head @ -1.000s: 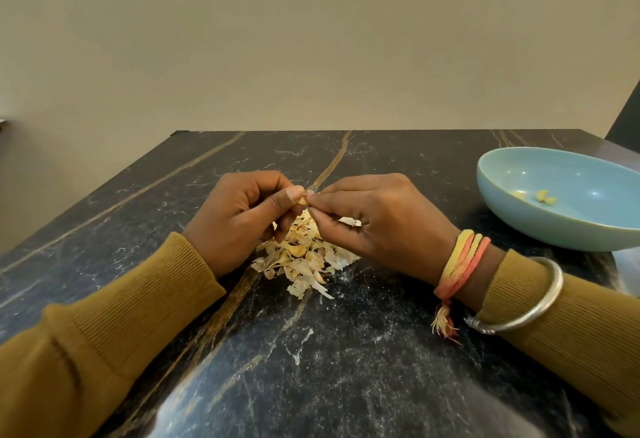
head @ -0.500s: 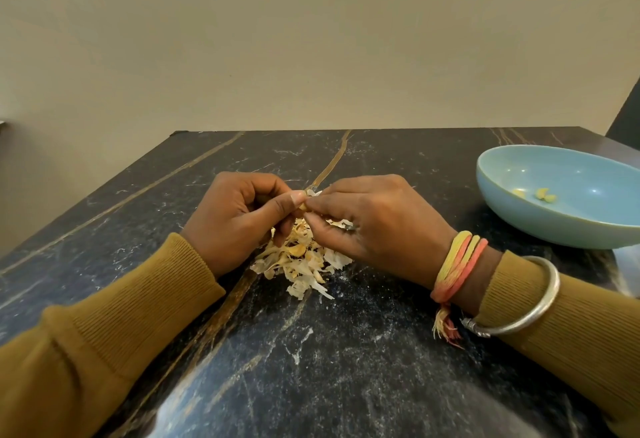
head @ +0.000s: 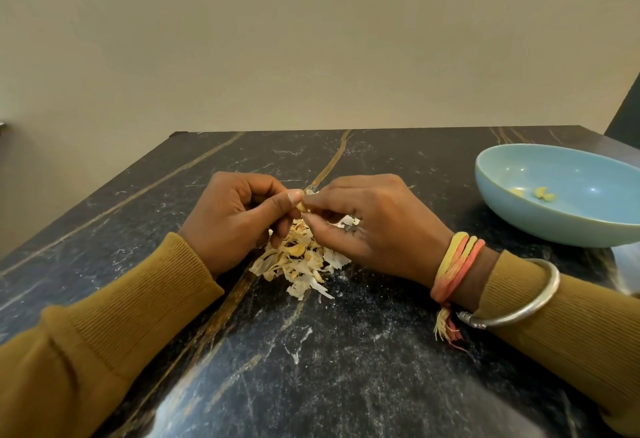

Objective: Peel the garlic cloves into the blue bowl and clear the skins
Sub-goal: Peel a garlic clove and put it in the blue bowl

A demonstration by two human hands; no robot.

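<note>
**Operator:** What is different from 1 second ago?

**Observer:** Very little. The table (head: 346, 351) and the blue bowl (head: 519, 230) at your right have not moved, and the bowl holds the same 3 peeled cloves (head: 540, 192). Your left hand (head: 235, 219) and your right hand (head: 377, 226) stay together over the pile of skins (head: 301, 264). Both have curled fingers and pinch 1 small clove (head: 302, 207) between thumb and fingertips. A little more of it shows now than before. I think the skin is coming off, but this clove is not yet finished.

**Operator:** And the count?

**Observer:** 1 table, 1 bowl, 2 hands, 1 pile of skins just under your hands, 3 cloves in the bowl, 1 clove in your fingers. If unpeeled cloves hide in the pile, I cannot tell. The skins are not yet cleared.
</note>
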